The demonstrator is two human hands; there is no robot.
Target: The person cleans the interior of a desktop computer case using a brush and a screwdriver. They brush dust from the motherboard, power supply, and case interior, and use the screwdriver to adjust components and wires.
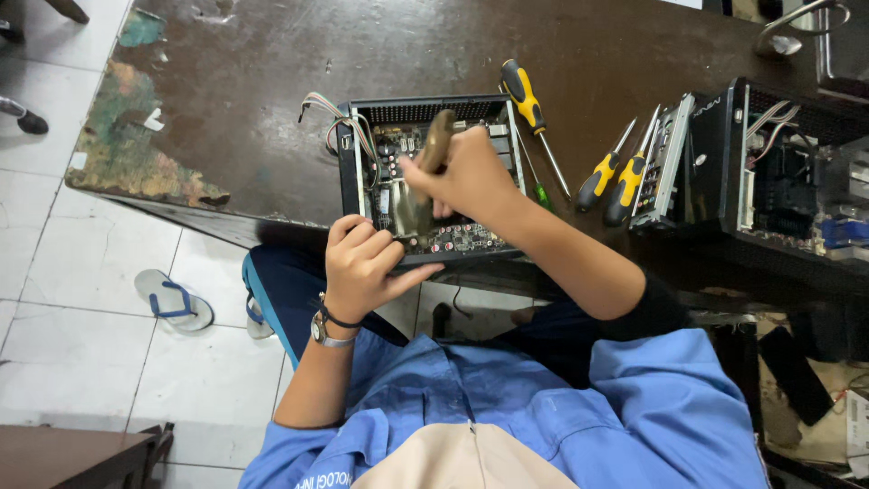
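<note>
A small open black computer case point(358, 172) lies near the front edge of a worn dark table point(272, 81), its circuit board point(466, 237) exposed. My right hand point(471, 177) is over the board, shut on a paintbrush point(436, 140) with a wooden handle; its blurred bristles reach down onto the board. My left hand point(362, 263) grips the case's near left corner, and a watch and band sit on that wrist. A bundle of coloured wires point(339, 118) comes out at the case's far left.
Three yellow-and-black screwdrivers point(525, 95) point(602, 172) point(629, 181) and a green-handled one point(541, 195) lie right of the case. A second opened black case point(769, 172) stands at the right. A sandal point(172, 299) lies on the tiled floor at the left.
</note>
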